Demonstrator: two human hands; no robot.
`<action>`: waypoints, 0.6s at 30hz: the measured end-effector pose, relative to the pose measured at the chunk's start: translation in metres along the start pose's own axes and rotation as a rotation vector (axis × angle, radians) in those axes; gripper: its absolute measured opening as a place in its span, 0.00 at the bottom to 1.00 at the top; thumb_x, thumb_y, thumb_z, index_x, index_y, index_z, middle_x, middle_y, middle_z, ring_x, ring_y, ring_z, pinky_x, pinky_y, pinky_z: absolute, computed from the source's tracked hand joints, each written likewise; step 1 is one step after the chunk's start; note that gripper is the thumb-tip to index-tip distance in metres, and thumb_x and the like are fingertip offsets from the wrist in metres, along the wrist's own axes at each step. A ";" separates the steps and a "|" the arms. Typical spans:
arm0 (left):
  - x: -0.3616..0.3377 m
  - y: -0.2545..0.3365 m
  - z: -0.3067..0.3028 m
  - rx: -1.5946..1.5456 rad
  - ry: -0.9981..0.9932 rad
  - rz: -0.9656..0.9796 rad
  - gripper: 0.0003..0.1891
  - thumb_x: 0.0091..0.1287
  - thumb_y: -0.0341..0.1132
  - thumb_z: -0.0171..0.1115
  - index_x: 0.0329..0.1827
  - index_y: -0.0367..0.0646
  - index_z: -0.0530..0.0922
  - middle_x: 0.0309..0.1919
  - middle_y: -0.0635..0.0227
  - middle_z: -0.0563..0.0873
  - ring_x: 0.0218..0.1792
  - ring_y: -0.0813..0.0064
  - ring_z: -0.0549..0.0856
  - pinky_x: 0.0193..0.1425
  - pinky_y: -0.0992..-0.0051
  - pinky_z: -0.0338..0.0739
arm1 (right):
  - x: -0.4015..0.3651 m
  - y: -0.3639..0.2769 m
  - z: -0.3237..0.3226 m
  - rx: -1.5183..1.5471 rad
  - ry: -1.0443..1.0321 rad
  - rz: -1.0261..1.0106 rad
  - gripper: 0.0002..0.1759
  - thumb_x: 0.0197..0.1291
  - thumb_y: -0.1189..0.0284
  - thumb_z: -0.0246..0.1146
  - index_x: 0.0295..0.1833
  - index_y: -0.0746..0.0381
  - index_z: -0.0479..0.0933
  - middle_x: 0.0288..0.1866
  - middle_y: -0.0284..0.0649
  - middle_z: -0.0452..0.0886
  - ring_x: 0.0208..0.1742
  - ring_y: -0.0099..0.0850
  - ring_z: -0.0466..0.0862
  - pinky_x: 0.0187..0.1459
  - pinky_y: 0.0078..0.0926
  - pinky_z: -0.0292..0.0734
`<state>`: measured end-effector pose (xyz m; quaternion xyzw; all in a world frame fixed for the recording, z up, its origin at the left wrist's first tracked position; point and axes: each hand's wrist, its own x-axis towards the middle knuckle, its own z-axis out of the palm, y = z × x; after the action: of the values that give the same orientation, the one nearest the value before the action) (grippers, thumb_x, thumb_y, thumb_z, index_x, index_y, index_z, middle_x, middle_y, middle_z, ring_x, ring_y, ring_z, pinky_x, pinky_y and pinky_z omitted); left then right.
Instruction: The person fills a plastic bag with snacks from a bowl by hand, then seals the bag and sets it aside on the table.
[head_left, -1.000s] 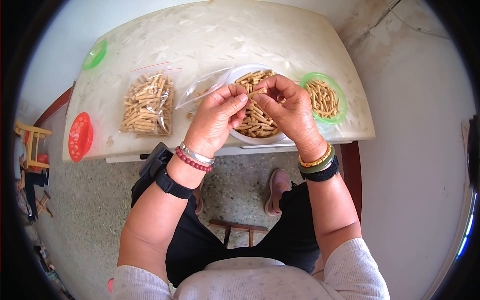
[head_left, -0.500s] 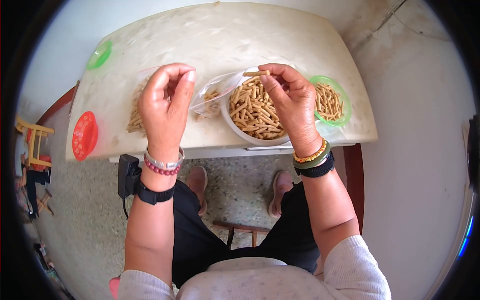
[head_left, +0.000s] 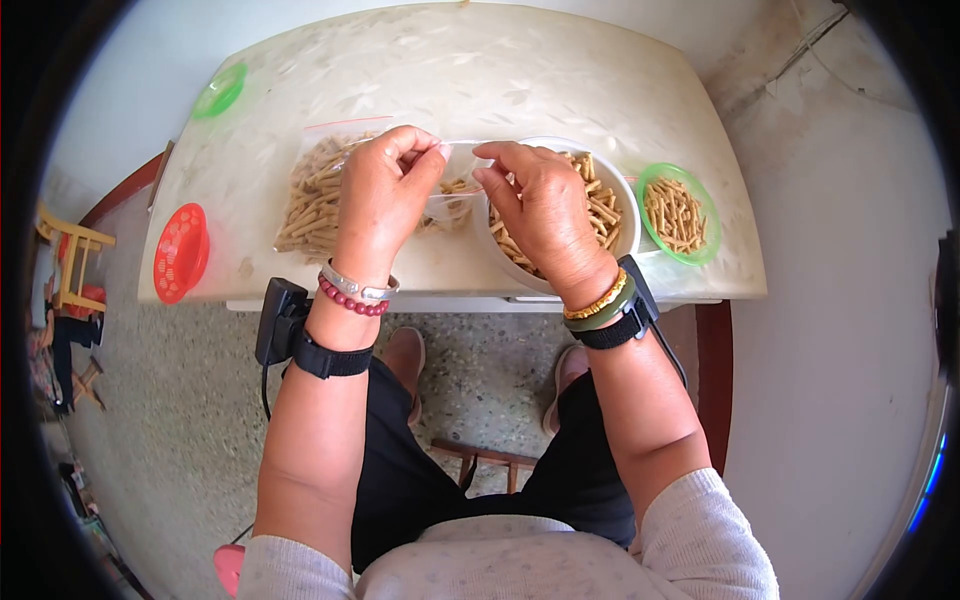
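A clear plastic zip bag [head_left: 457,170] with a red line along its mouth is stretched between my two hands over the table. My left hand [head_left: 392,190] pinches the bag's edge between thumb and fingertips. From the other side, my right hand [head_left: 542,200] has its thumb and fingers at the bag's edge, closed on it. Some short tan sticks [head_left: 458,187] show inside this bag. Below my right hand sits a white bowl [head_left: 634,225] heaped with the same sticks, partly hidden by the hand. A filled clear bag [head_left: 312,205] of sticks lies left of my left hand.
At the right, a green basket [head_left: 712,235] holds more sticks. A red basket [head_left: 182,255] stands at the table's left front edge, with a green dish [head_left: 220,92] behind it. The table [head_left: 460,70] adjoins the wall. A wooden stool [head_left: 75,265] is on the floor at left.
My right hand has moved left to the bag's mouth, and the stick it pinched is out of sight. My left hand has shifted right, uncovering more of the filled bag.
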<state>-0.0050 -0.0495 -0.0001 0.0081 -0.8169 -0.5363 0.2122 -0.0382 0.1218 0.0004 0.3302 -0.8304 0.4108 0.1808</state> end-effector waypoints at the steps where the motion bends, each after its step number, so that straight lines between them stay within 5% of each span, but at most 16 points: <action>1: 0.002 0.000 0.000 0.029 0.025 -0.002 0.05 0.66 0.29 0.65 0.35 0.35 0.82 0.24 0.79 0.81 0.27 0.91 0.75 0.33 0.85 0.71 | 0.000 0.000 0.000 0.001 -0.004 -0.003 0.08 0.55 0.73 0.67 0.41 0.61 0.83 0.30 0.41 0.84 0.38 0.42 0.83 0.42 0.39 0.77; 6: 0.013 -0.002 0.009 0.033 0.150 0.027 0.04 0.66 0.28 0.66 0.35 0.36 0.83 0.24 0.79 0.81 0.26 0.91 0.75 0.32 0.85 0.71 | 0.001 0.001 -0.004 0.041 0.041 -0.054 0.05 0.57 0.76 0.64 0.39 0.64 0.81 0.32 0.46 0.83 0.39 0.46 0.82 0.43 0.41 0.77; 8: 0.016 0.004 0.012 0.001 0.302 0.100 0.04 0.61 0.28 0.68 0.31 0.38 0.83 0.20 0.68 0.83 0.21 0.82 0.79 0.28 0.78 0.73 | 0.003 0.004 -0.007 0.008 0.043 -0.096 0.05 0.56 0.76 0.64 0.39 0.64 0.81 0.32 0.47 0.82 0.39 0.47 0.82 0.44 0.42 0.77; 11: 0.015 0.013 0.017 0.084 0.376 0.229 0.03 0.59 0.27 0.68 0.29 0.40 0.82 0.20 0.68 0.82 0.20 0.78 0.79 0.27 0.76 0.73 | 0.005 0.008 -0.014 -0.030 0.055 -0.158 0.04 0.55 0.77 0.64 0.37 0.65 0.81 0.32 0.47 0.82 0.39 0.48 0.81 0.44 0.42 0.76; 18: 0.004 0.011 0.030 0.149 0.236 0.222 0.04 0.58 0.28 0.68 0.28 0.41 0.80 0.21 0.67 0.79 0.20 0.72 0.78 0.27 0.72 0.72 | 0.001 0.018 -0.045 0.038 -0.178 -0.091 0.03 0.55 0.76 0.65 0.35 0.64 0.81 0.29 0.45 0.82 0.30 0.43 0.81 0.36 0.36 0.76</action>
<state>-0.0172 -0.0198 0.0010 -0.0035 -0.8197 -0.4429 0.3633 -0.0503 0.1649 0.0179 0.4063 -0.8193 0.3868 0.1185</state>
